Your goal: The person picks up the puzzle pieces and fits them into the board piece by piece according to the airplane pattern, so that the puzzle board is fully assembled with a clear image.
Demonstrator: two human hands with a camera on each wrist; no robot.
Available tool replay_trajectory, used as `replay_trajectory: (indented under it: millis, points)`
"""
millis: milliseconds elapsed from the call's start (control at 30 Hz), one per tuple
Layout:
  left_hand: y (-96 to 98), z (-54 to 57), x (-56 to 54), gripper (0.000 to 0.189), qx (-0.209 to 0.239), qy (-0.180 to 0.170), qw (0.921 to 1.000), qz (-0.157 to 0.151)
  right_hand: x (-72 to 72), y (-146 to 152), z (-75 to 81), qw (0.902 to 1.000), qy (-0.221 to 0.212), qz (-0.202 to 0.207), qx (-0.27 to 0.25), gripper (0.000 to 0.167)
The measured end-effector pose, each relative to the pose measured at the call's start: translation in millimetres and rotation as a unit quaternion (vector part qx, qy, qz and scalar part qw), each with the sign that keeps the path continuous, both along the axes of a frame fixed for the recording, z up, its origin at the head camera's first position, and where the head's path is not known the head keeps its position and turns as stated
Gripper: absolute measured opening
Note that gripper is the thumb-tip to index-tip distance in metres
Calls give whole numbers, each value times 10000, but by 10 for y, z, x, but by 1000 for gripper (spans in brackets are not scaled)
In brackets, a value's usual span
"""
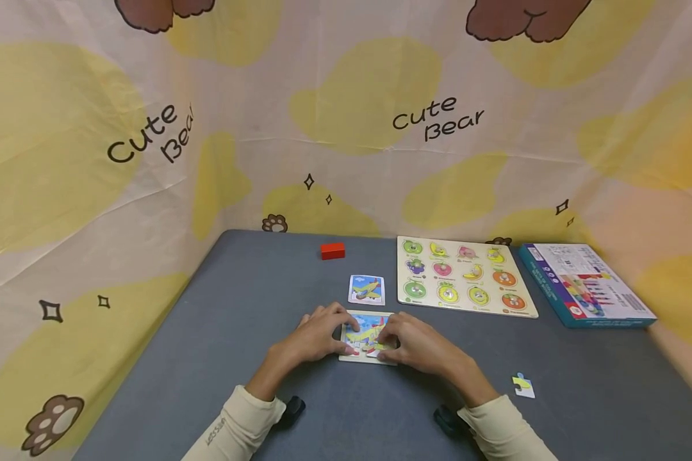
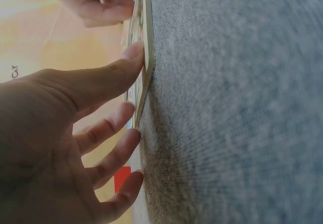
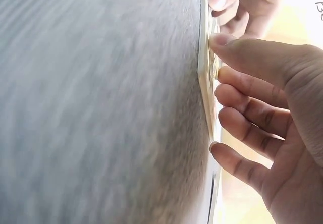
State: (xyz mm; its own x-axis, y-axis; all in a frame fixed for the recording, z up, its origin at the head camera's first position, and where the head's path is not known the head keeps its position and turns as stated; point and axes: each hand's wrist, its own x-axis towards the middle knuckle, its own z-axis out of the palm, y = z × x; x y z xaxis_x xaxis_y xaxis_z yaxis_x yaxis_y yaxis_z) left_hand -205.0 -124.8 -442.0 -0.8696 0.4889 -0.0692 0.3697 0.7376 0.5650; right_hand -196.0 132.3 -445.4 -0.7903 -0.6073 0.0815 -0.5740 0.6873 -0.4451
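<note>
A small jigsaw puzzle board [image 1: 352, 358] with a pale frame and an airplane picture lies flat on the table. My left hand [image 1: 318, 333] rests at its left side, thumb and index finger touching the picture, the other fingers loosely bent along the edge. At the lower right of the board, my right hand [image 1: 418, 342] pinches a puzzle piece [image 1: 372, 353] between thumb and fingertips; the hand covers much of it. That piece sits slightly askew over the board. Beyond the board lies a picture card [image 1: 366, 290] with the same yellow airplane.
A loose puzzle piece [image 1: 523, 386] lies to the right. Farther back are a red block [image 1: 332, 250], a fruit puzzle board [image 1: 467, 307] and a teal-edged box [image 1: 605, 282]. A patterned cloth [image 1: 346, 128] hangs behind the table [image 1: 254, 288].
</note>
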Motion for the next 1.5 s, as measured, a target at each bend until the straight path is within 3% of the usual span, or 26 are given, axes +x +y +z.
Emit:
replay_trajectory:
  millis: [767, 1233, 1500]
  points:
    - [-4, 1, -24, 35, 43, -3, 9999, -116, -50, -115, 4, 9994, -264, 238, 7, 25]
    - [-9, 4, -19, 36, 35, -73, 9999, -69, -49, -151, -44, 9986, -108, 464, -211, 20]
    - [-15, 11, -15, 36, 61, -71, 9999, -64, -20, -176, -4, 9994, -47, 337, -28, 20]
